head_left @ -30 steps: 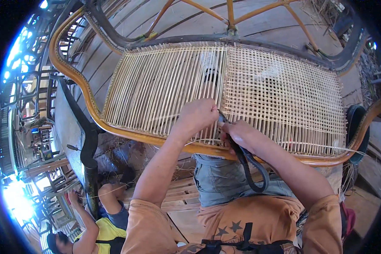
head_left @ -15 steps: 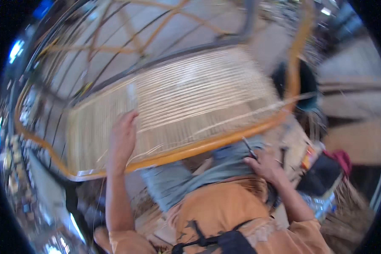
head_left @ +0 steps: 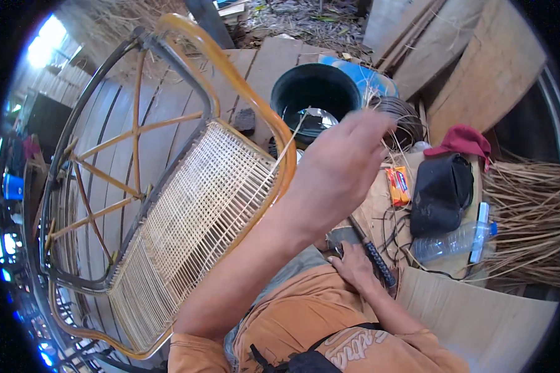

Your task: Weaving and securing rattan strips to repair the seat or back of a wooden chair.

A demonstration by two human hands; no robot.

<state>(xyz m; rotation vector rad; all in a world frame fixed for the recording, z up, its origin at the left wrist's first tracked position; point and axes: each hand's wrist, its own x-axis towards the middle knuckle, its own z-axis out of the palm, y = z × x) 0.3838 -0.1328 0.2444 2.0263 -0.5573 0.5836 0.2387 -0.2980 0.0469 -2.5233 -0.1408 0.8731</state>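
Observation:
A rattan chair frame (head_left: pixel 242 84) leans across my left side, its panel of woven pale cane (head_left: pixel 190 183) facing me. The panel is cross-woven over most of its area, with only parallel strands at the lower end. A loose cane strand (head_left: pixel 298 127) sticks up past the frame's near edge. My left hand (head_left: pixel 348 155) is raised beyond that edge, close to thin cane strands; its fingers are smeared by motion and partly turned away. Low at my lap, my right hand (head_left: pixel 354 267) is closed around a small pointed tool (head_left: pixel 338 250), mostly hidden by the fingers.
A dark bucket (head_left: pixel 286 93) holding water stands ahead, beside a coil of cane (head_left: pixel 407 118). To the right are an orange packet (head_left: pixel 398 186), a black pouch (head_left: pixel 442 193), a maroon cap (head_left: pixel 460 144), a plastic bottle (head_left: pixel 445 242) and bundled cane strips (head_left: pixel 529 211). A black-handled tool (head_left: pixel 379 264) lies by my right hand.
My left hand has left the cane panel and swung up and right toward the bucket and strands. The view has turned right, so the chair appears farther left. The right hand stays by my lap.

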